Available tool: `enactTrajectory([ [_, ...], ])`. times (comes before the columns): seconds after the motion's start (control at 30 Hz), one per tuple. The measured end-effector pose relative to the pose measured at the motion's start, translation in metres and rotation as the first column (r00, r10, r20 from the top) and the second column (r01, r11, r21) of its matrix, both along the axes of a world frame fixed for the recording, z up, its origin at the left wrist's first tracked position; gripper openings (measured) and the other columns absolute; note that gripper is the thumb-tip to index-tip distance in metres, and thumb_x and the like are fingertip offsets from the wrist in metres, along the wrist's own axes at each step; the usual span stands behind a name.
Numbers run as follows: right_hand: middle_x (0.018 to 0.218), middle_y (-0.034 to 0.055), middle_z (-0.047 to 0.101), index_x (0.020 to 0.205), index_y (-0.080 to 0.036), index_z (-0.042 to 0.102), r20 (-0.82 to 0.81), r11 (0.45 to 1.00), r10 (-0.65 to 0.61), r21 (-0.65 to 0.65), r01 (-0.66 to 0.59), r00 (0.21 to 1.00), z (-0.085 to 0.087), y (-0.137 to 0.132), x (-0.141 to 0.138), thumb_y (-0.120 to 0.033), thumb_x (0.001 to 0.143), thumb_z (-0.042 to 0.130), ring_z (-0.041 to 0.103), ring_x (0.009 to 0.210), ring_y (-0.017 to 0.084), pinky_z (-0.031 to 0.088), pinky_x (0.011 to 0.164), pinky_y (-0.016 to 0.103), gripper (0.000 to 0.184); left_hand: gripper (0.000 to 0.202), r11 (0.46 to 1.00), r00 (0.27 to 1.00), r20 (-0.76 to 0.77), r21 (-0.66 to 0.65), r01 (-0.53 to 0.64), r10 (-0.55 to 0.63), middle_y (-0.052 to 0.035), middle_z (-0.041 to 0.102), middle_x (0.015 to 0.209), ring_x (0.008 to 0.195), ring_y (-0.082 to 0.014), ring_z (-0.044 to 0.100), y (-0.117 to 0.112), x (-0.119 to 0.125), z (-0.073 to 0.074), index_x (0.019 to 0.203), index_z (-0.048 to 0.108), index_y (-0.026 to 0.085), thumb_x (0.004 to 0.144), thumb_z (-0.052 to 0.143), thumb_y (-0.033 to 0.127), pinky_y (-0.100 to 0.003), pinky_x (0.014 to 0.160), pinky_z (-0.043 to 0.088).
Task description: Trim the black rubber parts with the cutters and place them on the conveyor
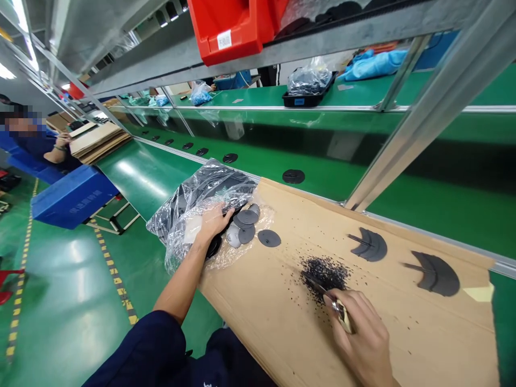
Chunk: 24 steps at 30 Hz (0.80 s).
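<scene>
My left hand [212, 221] reaches into a clear plastic bag [193, 209] of dark grey discs, its fingers curled over the discs [244, 224] spilling from the bag's mouth. One single disc [269, 238] lies loose on the cardboard sheet [282, 312]. My right hand [365, 338] is closed round a small metal tool [336, 306] with a pale handle, its tip in a heap of black trimmings [324, 271]. Two fanned stacks of dark discs [370, 245] [437, 274] lie to the right.
A green conveyor belt [322, 172] behind the cardboard carries several black discs [293, 176]. A metal frame post [407, 129] slants up at right. Red bins [226, 27] sit overhead. A person [36, 145] works far left by a blue crate [72, 196].
</scene>
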State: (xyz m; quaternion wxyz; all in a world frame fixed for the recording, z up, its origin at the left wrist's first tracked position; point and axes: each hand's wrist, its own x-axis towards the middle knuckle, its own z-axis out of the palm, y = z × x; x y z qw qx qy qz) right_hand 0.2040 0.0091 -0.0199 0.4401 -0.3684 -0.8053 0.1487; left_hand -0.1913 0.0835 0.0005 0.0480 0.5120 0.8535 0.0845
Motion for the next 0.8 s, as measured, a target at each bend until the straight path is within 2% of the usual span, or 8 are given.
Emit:
enactTrajectory([
  [0.17, 0.083, 0.0076, 0.066, 0.102, -0.02, 0.061, 0.004, 1.0, -0.004, 0.004, 0.004, 1.0, -0.004, 0.0, -0.001, -0.012, 0.092, 0.06, 0.06, 0.073, 0.02, 0.048, 0.068, 0.035, 0.013, 0.048, 0.999, 0.995, 0.101, 0.021, -0.028, 0.025, -0.0112, 0.072, 0.124, 0.12, -0.0306, 0.064, 0.005, -0.011, 0.003, 0.117, 0.069, 0.017, 0.098, 0.045, 0.054, -0.038, 0.104, 0.047],
  [0.3, 0.085, 0.0083, 0.066, 0.102, -0.02, 0.062, -0.004, 1.0, -0.012, 0.013, 0.012, 1.0, -0.002, 0.003, 0.002, -0.014, 0.092, 0.06, 0.061, 0.074, 0.021, 0.048, 0.069, 0.035, 0.012, 0.055, 0.997, 0.984, 0.167, 0.036, -0.07, 0.063, -0.014, 0.068, 0.131, 0.132, -0.0369, 0.056, 0.008, -0.028, 0.006, 0.115, 0.07, 0.017, 0.092, 0.049, 0.062, -0.045, 0.112, 0.041],
  [0.4, 0.085, 0.0088, 0.067, 0.103, -0.02, 0.063, -0.003, 1.0, -0.005, 0.007, 0.005, 1.0, -0.001, 0.003, 0.002, -0.015, 0.092, 0.06, 0.063, 0.075, 0.022, 0.049, 0.07, 0.036, 0.012, 0.063, 0.996, 0.967, 0.251, 0.05, -0.068, 0.054, -0.0161, 0.069, 0.128, 0.129, -0.0394, 0.057, 0.01, -0.035, 0.01, 0.114, 0.071, 0.016, 0.092, 0.043, 0.067, -0.048, 0.109, 0.042],
  [0.5, 0.086, 0.0091, 0.068, 0.103, -0.021, 0.063, 0.003, 1.0, 0.001, -0.001, -0.001, 1.0, 0.0, 0.002, 0.001, -0.015, 0.092, 0.06, 0.063, 0.076, 0.022, 0.049, 0.07, 0.036, 0.013, 0.071, 0.996, 0.932, 0.357, 0.086, 0.026, -0.056, -0.0136, 0.076, 0.111, 0.116, -0.0332, 0.066, 0.01, -0.034, 0.015, 0.1, 0.075, 0.016, 0.096, 0.025, 0.067, -0.042, 0.102, 0.048],
  [0.57, 0.085, 0.0087, 0.068, 0.103, -0.021, 0.063, 0.002, 1.0, 0.001, -0.011, -0.001, 1.0, 0.001, 0.002, 0.0, -0.015, 0.092, 0.06, 0.062, 0.075, 0.022, 0.049, 0.069, 0.036, 0.013, 0.08, 0.985, 0.893, 0.419, 0.12, 0.123, -0.163, -0.0115, 0.077, 0.095, 0.1, -0.0273, 0.071, 0.01, -0.028, 0.018, 0.091, 0.074, 0.016, 0.099, 0.01, 0.062, -0.037, 0.095, 0.052],
  [0.63, 0.083, 0.0081, 0.067, 0.103, -0.021, 0.064, -0.002, 1.0, -0.004, -0.026, 0.004, 1.0, 0.001, 0.002, -0.002, -0.015, 0.091, 0.06, 0.061, 0.073, 0.021, 0.048, 0.067, 0.035, 0.013, 0.082, 0.962, 0.849, 0.454, 0.158, 0.222, -0.271, -0.0097, 0.076, 0.082, 0.087, -0.0237, 0.071, 0.009, -0.019, 0.019, 0.087, 0.073, 0.016, 0.1, 0.005, 0.058, -0.035, 0.089, 0.054],
  [0.7, 0.081, 0.0075, 0.067, 0.102, -0.021, 0.064, -0.007, 0.999, -0.01, -0.034, 0.01, 1.0, 0.001, 0.002, -0.002, -0.015, 0.091, 0.06, 0.06, 0.073, 0.021, 0.048, 0.067, 0.035, 0.013, 0.074, 0.929, 0.811, 0.453, 0.199, 0.313, -0.37, -0.0086, 0.074, 0.081, 0.086, -0.0226, 0.069, 0.008, -0.005, 0.016, 0.084, 0.072, 0.016, 0.101, 0.014, 0.057, -0.035, 0.087, 0.054],
  [0.8, 0.08, 0.0071, 0.066, 0.101, -0.021, 0.064, -0.009, 0.999, -0.009, -0.041, 0.009, 1.0, 0.003, 0.001, -0.003, -0.015, 0.091, 0.06, 0.058, 0.071, 0.02, 0.047, 0.066, 0.034, 0.011, 0.051, 0.873, 0.779, 0.397, 0.254, 0.415, -0.486, -0.0077, 0.073, 0.09, 0.094, -0.0233, 0.064, 0.006, 0.022, 0.009, 0.081, 0.071, 0.018, 0.098, 0.04, 0.054, -0.036, 0.093, 0.05],
])
